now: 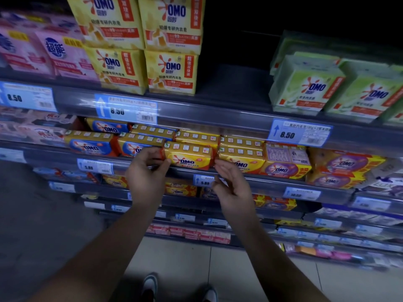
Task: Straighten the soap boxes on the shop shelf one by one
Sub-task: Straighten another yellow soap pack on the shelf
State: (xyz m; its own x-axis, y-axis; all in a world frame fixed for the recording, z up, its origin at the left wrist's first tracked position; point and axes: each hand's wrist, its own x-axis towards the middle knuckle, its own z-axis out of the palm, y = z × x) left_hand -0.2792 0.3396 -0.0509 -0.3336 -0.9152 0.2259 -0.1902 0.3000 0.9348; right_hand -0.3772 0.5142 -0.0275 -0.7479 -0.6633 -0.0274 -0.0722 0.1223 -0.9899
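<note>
A yellow OMO soap pack [189, 155] lies at the front of the middle shelf [272, 184], slightly skewed, on top of a row of similar packs. My left hand [146, 171] pinches its left end between thumb and fingers. My right hand [231, 184] hovers at its right end with relaxed, straight fingers, just below a neighbouring yellow pack [241, 159]; whether it touches is unclear. Blue-and-yellow OMO packs [91, 143] sit to the left, purple-and-yellow OMO boxes [285, 163] to the right.
Above, tall yellow OMO boxes [172, 73], pink boxes [65, 55] and green OMO boxes [305, 90] stand on the upper shelf, with a dark gap between yellow and green. Price tags [126, 109] line the shelf rails. Lower shelves hold more packs. My shoes [150, 286] stand on tiled floor.
</note>
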